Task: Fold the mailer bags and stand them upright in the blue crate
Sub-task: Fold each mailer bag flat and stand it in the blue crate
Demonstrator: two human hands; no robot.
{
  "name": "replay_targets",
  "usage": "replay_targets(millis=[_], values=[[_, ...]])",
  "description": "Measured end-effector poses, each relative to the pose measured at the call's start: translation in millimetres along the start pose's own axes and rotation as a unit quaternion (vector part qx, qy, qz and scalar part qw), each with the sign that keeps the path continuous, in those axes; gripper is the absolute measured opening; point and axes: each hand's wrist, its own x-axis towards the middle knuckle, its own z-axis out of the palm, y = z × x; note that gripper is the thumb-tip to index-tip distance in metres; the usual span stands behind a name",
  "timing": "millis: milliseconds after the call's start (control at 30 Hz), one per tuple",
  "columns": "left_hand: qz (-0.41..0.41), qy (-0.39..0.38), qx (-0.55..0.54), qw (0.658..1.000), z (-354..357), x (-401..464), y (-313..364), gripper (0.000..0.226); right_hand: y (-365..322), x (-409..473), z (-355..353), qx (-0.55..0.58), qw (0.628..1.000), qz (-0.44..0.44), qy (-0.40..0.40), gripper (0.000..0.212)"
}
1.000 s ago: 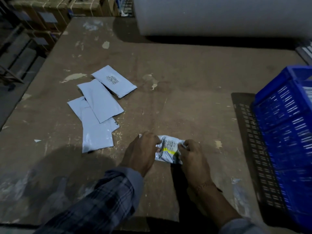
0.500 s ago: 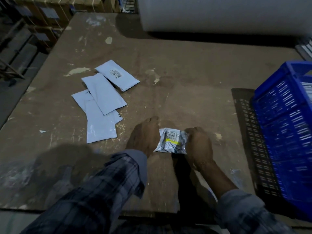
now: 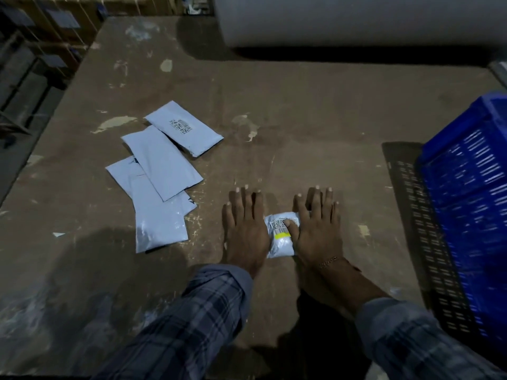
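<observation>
Both hands lie flat with straight fingers, no grip closed. The left hand [image 3: 245, 231] and right hand [image 3: 315, 229] press the folded mailer bag [image 3: 280, 238] on the surface [image 3: 301, 111], hiding its sides. The blue crate [image 3: 466, 204] is cut off at right. Flat mailer bags [image 3: 162, 176] overlap at left.

Light: dim, bluish overall.
Shadows: a dark patch on the bench [image 3: 301, 111] at lower left; a slotted shadow beside the crate [image 3: 466, 187].
Edges: wide-angle bending, corners murky.
</observation>
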Motion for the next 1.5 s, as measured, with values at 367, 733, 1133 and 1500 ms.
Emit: replay_targets(millis=[367, 733, 1133, 1500], values=[[0.108, 0.051, -0.146, 0.982, 8, -28, -16, 0.085, 33, -25, -28, 0.132, 0.991, -0.004, -0.036, 0.065], [0.066, -0.142, -0.054, 0.986, -11, -24, 14, 0.126, 55, -50, -36, 0.169, 0.98, -0.099, 0.025, 0.056], [0.052, -0.081, -0.353, 0.931, -107, -19, 46, 0.029, 103, -29, -154, 0.166, 0.982, -0.076, -0.051, 0.043], [0.178, 0.05, -0.428, 0.885, -236, -14, 212, 0.029, 222, -90, -307, 0.082, 0.978, -0.039, 0.189, 0.038]])
